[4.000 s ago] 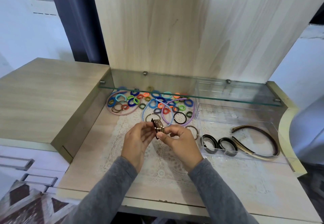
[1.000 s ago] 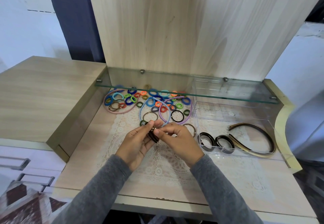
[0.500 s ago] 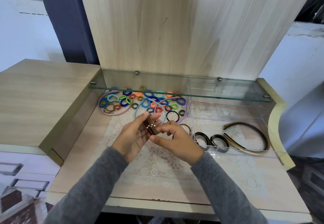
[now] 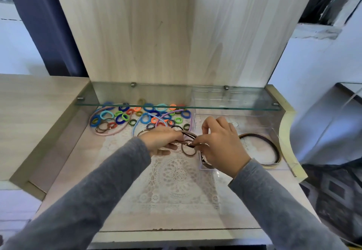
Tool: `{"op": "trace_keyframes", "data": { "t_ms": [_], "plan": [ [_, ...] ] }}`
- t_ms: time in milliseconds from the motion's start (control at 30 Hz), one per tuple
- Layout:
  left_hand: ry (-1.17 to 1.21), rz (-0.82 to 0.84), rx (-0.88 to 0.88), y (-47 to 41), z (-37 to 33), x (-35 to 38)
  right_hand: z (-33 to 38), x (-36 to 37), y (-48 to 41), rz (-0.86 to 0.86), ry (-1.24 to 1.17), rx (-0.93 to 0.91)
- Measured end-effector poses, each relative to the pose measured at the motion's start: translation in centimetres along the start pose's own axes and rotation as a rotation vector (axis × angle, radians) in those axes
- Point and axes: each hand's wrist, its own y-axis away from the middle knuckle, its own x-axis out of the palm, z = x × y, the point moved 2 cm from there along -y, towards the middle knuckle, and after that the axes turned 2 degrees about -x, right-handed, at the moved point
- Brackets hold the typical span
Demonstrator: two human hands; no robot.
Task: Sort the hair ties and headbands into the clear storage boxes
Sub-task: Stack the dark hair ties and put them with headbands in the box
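Both hands meet over the lace mat at a small bundle of brown hair ties (image 4: 188,144) with metal beads. My left hand (image 4: 162,141) holds the bundle's left side and my right hand (image 4: 219,145) pinches its right side, just at the left wall of the clear storage box (image 4: 282,146). A brown headband (image 4: 264,148) lies inside that box; my right hand hides the box's left part. Several coloured hair ties (image 4: 145,115) and pastel headbands (image 4: 109,130) lie scattered at the back left under the glass shelf.
A glass shelf (image 4: 176,98) spans the back above the pile. A second clear box (image 4: 225,97) stands behind the first, under the shelf. A raised wooden counter (image 4: 35,108) borders the left; a curved cream edge (image 4: 288,132) borders the right. A lace mat (image 4: 176,171) covers the middle.
Both hands have moved right with the brown hair ties, from over the mat's middle to the left wall of the clear box. The view has also shifted.
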Motion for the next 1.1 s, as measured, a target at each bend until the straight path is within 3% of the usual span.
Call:
{"op": "trace_keyframes", "data": {
  "t_ms": [100,233,367,733,900,1100],
  "plan": [
    [-0.28,-0.052,0.016,-1.9,-1.5,1.3,-1.0,-0.8,0.4,0.012,0.128,-0.059],
    [-0.437,-0.026,-0.012,-3.4,-3.2,2.8,-1.9,-0.7,1.0,0.035,0.236,-0.112],
    [-0.643,-0.084,0.075,-4.5,-4.5,4.0,-3.5,-0.6,1.5,0.072,0.263,-0.098],
    [-0.654,-0.296,0.234,-6.2,-3.8,5.2,-6.9,0.9,1.5,0.136,0.236,-0.016],
    [-0.778,-0.466,0.27,-5.7,-3.8,5.9,-7.5,2.2,1.1,0.182,0.218,-0.003],
    [-0.922,-0.47,0.35,-5.6,-4.1,6.3,-7.9,2.7,0.6,0.238,0.188,0.01]
  ]
}}
